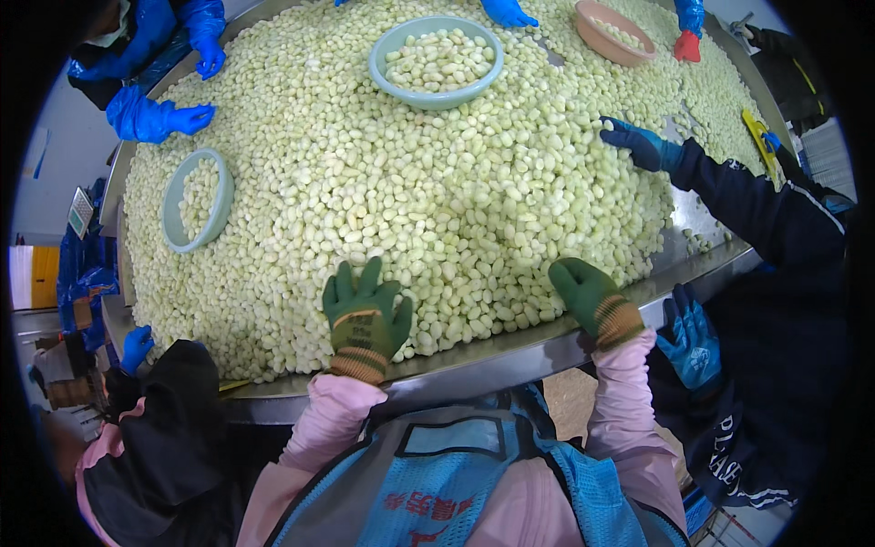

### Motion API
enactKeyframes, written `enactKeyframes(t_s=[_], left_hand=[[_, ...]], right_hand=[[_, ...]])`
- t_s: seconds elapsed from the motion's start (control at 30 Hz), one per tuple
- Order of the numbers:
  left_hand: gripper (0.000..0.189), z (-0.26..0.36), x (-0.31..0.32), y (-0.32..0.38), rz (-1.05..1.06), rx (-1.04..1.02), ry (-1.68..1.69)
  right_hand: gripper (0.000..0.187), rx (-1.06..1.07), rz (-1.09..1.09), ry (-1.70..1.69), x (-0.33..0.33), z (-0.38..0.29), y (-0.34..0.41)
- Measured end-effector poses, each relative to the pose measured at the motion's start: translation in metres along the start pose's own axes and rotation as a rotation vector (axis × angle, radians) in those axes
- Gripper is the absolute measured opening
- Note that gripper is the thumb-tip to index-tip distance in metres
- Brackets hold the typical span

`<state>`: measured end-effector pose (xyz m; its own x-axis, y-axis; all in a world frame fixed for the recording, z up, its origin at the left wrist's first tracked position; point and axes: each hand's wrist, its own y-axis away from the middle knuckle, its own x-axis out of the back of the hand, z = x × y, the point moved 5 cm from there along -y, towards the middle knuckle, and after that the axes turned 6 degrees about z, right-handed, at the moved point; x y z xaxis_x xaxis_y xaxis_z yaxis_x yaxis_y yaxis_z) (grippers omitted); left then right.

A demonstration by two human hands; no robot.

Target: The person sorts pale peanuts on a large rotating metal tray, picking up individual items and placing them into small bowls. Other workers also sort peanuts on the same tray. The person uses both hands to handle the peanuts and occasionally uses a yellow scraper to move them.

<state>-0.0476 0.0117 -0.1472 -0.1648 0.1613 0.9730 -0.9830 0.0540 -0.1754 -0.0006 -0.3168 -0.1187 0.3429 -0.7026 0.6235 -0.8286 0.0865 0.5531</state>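
A broad heap of small, pale green oval fruits (410, 198) covers a stainless steel table (492, 369) in front of me. My left hand (362, 311), in a green coated glove with an orange-brown cuff, rests on the near edge of the heap. Its fingers are spread and nothing shows in its grasp. To the right, my right hand (588, 297) wears a matching glove and touches the fruits near the table's raised front rim. Its fingertips point down and inward, so whether it holds a fruit is hidden.
Fruits fill a large light-blue basin (437, 92), a smaller blue basin (198, 202) and a pink basin (615, 34). Co-workers' gloved hands reach in from the left (191, 117), the far side (509, 12) and the right (639, 143). A yellow tool (760, 143) is at far right.
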Motion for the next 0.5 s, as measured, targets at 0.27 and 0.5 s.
enactKeyframes(t_s=[0.27, 0.5], left_hand=[[0.039, 0.046, 0.016, -0.01, -0.266, 0.161, 0.915], [0.042, 0.067, -0.114, -0.094, -0.792, 0.234, 0.786]], right_hand=[[0.061, 0.058, -0.035, 0.203, -0.073, 0.049, -0.069], [0.069, 0.429, -0.291, 0.293, -0.091, 0.066, -0.144]])
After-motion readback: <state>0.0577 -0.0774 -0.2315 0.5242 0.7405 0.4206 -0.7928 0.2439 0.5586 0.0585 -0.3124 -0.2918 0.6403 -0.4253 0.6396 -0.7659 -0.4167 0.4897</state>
